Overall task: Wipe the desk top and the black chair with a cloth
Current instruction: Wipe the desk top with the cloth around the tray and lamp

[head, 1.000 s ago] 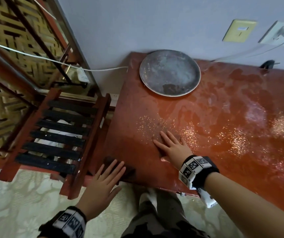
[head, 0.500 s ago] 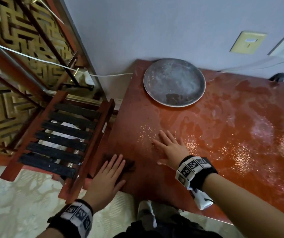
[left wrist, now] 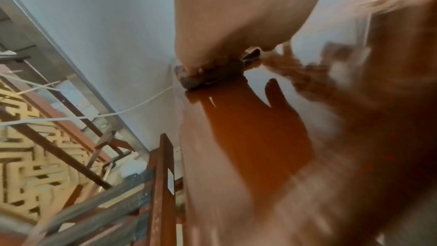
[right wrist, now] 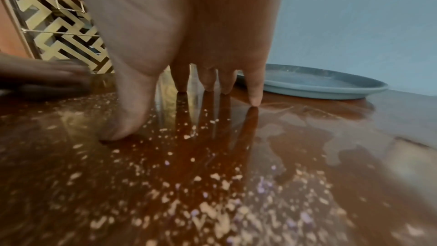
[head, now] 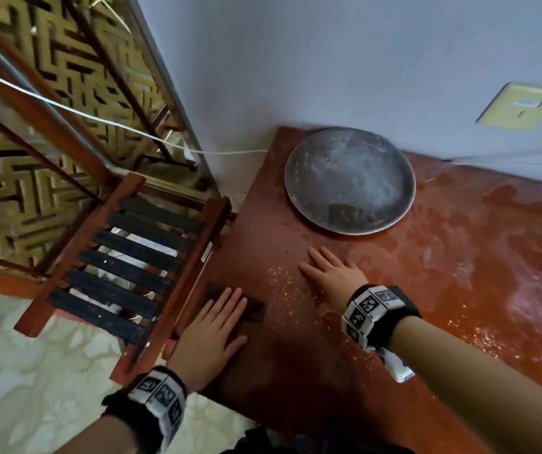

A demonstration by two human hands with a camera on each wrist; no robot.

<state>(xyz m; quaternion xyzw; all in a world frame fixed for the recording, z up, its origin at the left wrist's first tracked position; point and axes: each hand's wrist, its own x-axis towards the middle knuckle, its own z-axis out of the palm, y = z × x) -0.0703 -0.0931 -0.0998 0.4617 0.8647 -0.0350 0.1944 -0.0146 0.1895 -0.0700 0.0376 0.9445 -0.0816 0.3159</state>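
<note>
Most of the dark cloth (head: 252,309) is hidden under the left hand (head: 212,335), which presses it flat with straight fingers near the left edge of the desk top (head: 459,290); only its corners show. The left wrist view is heavily blurred but shows the cloth (left wrist: 210,78) bunched under the fingertips. The right hand (head: 333,276) lies spread and flat on the desk, well apart from the cloth. Only the right wrist view shows its fingertips (right wrist: 254,98) touching the glossy surface, with pale crumbs (right wrist: 212,184) scattered close by. A round grey plate (head: 350,180) sits by the wall beyond the right hand. The chair (head: 125,273), with black slats in a reddish frame, stands just beside the desk's left edge. A white cable (head: 115,126) runs above it.
</note>
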